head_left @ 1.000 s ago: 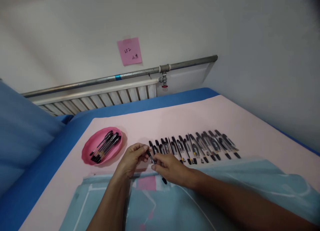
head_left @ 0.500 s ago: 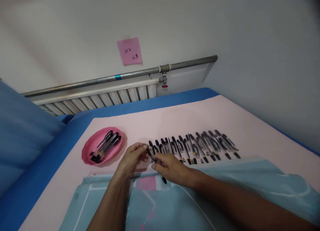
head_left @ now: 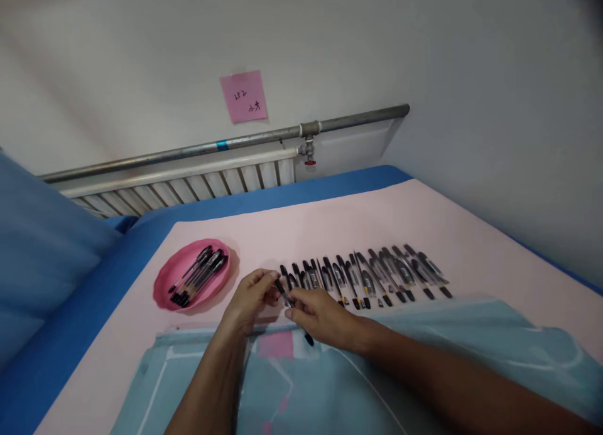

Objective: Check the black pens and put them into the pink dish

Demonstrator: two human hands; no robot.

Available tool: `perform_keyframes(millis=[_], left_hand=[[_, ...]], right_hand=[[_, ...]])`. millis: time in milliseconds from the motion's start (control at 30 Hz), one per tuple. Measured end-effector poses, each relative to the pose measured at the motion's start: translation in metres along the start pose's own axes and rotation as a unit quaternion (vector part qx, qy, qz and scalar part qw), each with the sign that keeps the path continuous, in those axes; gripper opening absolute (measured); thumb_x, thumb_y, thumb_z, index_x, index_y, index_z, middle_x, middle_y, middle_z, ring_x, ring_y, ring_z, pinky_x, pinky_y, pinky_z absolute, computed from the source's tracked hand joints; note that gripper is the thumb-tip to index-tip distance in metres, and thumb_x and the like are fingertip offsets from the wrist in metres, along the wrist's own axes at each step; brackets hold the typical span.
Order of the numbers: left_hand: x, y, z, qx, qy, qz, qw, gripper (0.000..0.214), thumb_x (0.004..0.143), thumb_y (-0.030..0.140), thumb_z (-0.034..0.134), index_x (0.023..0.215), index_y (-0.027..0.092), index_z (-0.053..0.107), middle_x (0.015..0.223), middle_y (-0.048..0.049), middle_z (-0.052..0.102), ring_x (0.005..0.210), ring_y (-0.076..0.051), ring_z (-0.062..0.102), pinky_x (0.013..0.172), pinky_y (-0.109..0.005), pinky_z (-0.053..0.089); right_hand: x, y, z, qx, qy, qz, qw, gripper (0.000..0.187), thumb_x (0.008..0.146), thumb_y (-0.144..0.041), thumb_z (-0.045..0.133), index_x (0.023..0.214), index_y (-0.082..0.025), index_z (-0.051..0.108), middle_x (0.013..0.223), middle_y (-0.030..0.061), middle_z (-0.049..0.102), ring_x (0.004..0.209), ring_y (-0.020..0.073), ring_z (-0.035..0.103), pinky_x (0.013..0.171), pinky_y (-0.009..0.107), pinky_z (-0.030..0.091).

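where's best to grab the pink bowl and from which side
Probably pinch the raised rim of the pink bowl at its far-left edge, coming from the left: the pens inside slant from its near edge toward its right, so fingers there should miss them.

Dim, soft indoor light fills the corner around me, greying the plain white wall (head_left: 164, 64) and fading to near-black at the far upper right. A gentle shadow hugs the right side of the round pink plastic bowl (head_left: 175, 263), suggesting light from the left; another lies under the bare left hand (head_left: 249, 297). The row of black-capped clear plastic pens (head_left: 369, 285) looks slightly soft, its print unreadable. The bare right forearm (head_left: 424, 353) blurs toward the lower edge, stretched by wide-lens distortion.
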State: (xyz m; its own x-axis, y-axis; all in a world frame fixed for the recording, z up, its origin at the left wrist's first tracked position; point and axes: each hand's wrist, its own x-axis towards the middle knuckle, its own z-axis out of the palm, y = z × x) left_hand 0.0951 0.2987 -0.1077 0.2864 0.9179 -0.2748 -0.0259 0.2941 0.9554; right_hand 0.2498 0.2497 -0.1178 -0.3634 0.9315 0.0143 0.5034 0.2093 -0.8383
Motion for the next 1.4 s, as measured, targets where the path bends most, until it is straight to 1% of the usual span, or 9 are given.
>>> perform_keyframes(millis=[200,367,433,600,833,1033,1200,1300,1400], left_hand=[[-0.002,0.003,0.001,0.005,0.018,0.021,1.0,0.031,0.062,0.042,0.065,0.058,0.015,0.051,0.051,0.0015,0.055,0.046,-0.008,0.048,0.049,-0.02,0.037],[-0.003,0.004,0.0,-0.014,-0.014,0.018,1.0,0.026,0.063,0.038,0.065,0.07,0.014,0.058,0.056,0.0016,0.057,0.05,-0.008,0.05,0.05,-0.019,0.038],[-0.003,0.003,0.0,-0.006,-0.006,0.015,1.0,0.026,0.065,0.039,0.063,0.072,0.015,0.058,0.056,0.0017,0.057,0.05,-0.008,0.05,0.05,-0.019,0.038],[-0.003,0.002,0.001,0.022,0.012,0.015,1.0,0.029,0.065,0.04,0.063,0.058,0.015,0.05,0.05,0.0017,0.054,0.046,-0.008,0.048,0.048,-0.02,0.037],[-0.002,0.003,-0.001,-0.005,-0.015,0.002,1.0,0.027,0.064,0.038,0.064,0.075,0.014,0.059,0.061,-0.0005,0.059,0.052,-0.009,0.052,0.051,-0.02,0.038],[-0.002,0.0,-0.001,0.043,0.001,0.015,0.999,0.03,0.066,0.043,0.061,0.061,0.015,0.052,0.052,0.0007,0.056,0.047,-0.008,0.049,0.049,-0.02,0.037],[0.0,0.0,0.0,0.014,-0.021,0.015,1.0,0.027,0.066,0.04,0.061,0.073,0.014,0.058,0.065,-0.0011,0.06,0.051,-0.009,0.05,0.05,-0.02,0.038],[0.005,-0.005,-0.001,0.069,0.025,0.056,0.996,0.029,0.073,0.043,0.051,0.075,0.015,0.057,0.058,0.0009,0.056,0.051,-0.01,0.049,0.051,-0.022,0.038],[0.011,-0.012,-0.004,0.214,0.105,0.119,0.964,0.025,0.074,0.04,0.049,0.078,0.017,0.058,0.065,-0.0008,0.058,0.058,-0.013,0.051,0.057,-0.024,0.038]], right_hand=[[0.0,0.001,0.001,0.005,0.0,-0.001,1.0,0.012,0.078,-0.024,0.047,0.067,-0.018,0.045,0.055,-0.0053,0.046,0.05,0.0073,0.042,0.046,0.018,0.025],[0.0,0.002,0.001,0.009,0.008,-0.008,1.0,0.014,0.078,-0.023,0.048,0.066,-0.018,0.042,0.054,-0.0058,0.042,0.049,0.0067,0.04,0.046,0.018,0.025],[0.0,0.001,0.001,0.012,0.008,-0.01,1.0,0.013,0.078,-0.022,0.047,0.066,-0.018,0.043,0.054,-0.0059,0.042,0.049,0.0067,0.04,0.046,0.018,0.025],[0.0,0.001,0.001,0.013,0.004,-0.007,1.0,0.011,0.078,-0.022,0.047,0.068,-0.017,0.045,0.054,-0.0058,0.044,0.049,0.0069,0.041,0.046,0.018,0.025],[0.0,0.001,0.0,0.01,-0.002,-0.001,1.0,0.012,0.077,-0.023,0.048,0.067,-0.017,0.046,0.055,-0.0051,0.045,0.051,0.0075,0.042,0.047,0.019,0.026],[0.0,0.0,0.0,0.01,0.006,-0.006,1.0,0.01,0.077,-0.022,0.048,0.068,-0.017,0.046,0.055,-0.0053,0.045,0.05,0.0074,0.042,0.046,0.018,0.025],[0.001,0.001,0.002,0.032,0.006,0.006,0.999,0.01,0.077,-0.022,0.048,0.069,-0.017,0.046,0.055,-0.0055,0.044,0.049,0.007,0.041,0.046,0.018,0.026],[0.002,0.002,0.002,0.041,0.023,0.025,0.999,0.011,0.077,-0.024,0.048,0.067,-0.017,0.046,0.054,-0.0057,0.042,0.049,0.0068,0.039,0.045,0.018,0.026],[0.004,0.003,0.002,0.052,0.042,0.044,0.997,0.012,0.078,-0.026,0.047,0.07,-0.017,0.048,0.053,-0.0059,0.041,0.048,0.0069,0.037,0.044,0.018,0.025]])
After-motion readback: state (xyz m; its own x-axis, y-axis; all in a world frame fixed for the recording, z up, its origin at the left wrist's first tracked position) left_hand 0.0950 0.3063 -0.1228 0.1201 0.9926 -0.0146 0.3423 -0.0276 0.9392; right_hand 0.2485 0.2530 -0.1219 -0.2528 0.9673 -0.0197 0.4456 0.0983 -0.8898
